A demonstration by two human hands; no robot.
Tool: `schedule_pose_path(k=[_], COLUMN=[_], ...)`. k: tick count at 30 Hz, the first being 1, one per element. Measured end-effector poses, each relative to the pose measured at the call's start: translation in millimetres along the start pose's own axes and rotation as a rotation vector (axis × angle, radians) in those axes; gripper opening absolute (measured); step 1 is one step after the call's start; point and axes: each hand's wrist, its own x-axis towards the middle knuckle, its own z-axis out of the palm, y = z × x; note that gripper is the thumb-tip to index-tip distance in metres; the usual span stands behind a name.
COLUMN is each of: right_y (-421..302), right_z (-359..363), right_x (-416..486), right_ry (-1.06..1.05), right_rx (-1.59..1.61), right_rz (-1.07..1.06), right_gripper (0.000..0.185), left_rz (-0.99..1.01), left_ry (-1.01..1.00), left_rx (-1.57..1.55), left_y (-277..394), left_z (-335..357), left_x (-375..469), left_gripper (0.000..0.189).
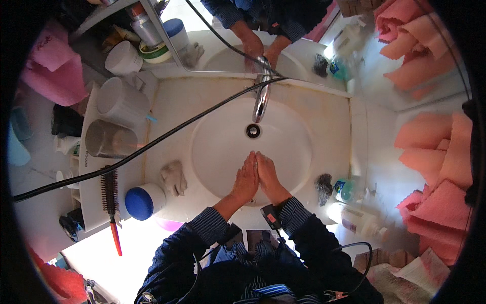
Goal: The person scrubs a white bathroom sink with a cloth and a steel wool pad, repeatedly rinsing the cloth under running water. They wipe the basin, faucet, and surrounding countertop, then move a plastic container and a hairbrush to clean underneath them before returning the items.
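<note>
My left hand [245, 181] and my right hand [268, 175] are pressed palm to palm over the near half of a white oval washbasin [212, 152]. Their fingers lie straight, side by side, pointing towards the drain [253, 131]. Whatever may be between the palms is hidden. Beyond the fingertips stands a chrome faucet [262, 100], its spout above the basin; no running water can be made out. Dark sleeves with striped cuffs cover both forearms. A small black device [271, 217] sits at my right wrist.
A black cable [182, 127] crosses the view. Left are a crumpled grey cloth [174, 178], a blue-lidded jar [140, 203], a round hairbrush [110, 197] and plastic cups [110, 138]. Right are steel wool [324, 189], bottles [355, 218] and hanging pink towels [436, 212]. A mirror [224, 38] stands behind.
</note>
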Motion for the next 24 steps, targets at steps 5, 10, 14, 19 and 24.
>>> schedule_pose_path(k=[5,10,14,19,24], right_y=[2.1,-23.3,-41.5,-47.2,-79.4], right_z=[6.6,3.9,-11.0,-45.2,-102.8], right_x=[10.7,10.6,1.6,-7.5,-5.5], right_ry=[0.015,-0.279,-0.173,-0.021,0.333], right_rx=[-0.061,-0.318,-0.748,-0.436,-0.656], right_rz=[0.052,-0.159,-0.639,-0.246,-0.645], right_gripper=[0.042,0.042,0.041,0.036,0.039], left_rz=[-0.062,-0.307,-0.362,-0.274,-0.265], left_ry=[0.016,-0.022,-0.018,0.192,0.272], left_rx=[-0.188,-0.687,-0.776,-0.748,-0.826], left_y=[-15.2,-7.9,10.9,19.0,14.2], left_z=[-1.4,-31.4,-54.0,-70.5,-80.0], left_x=[11.4,19.7,25.2,35.9,35.2], left_gripper=[0.057,0.047,0.028,0.012,0.012])
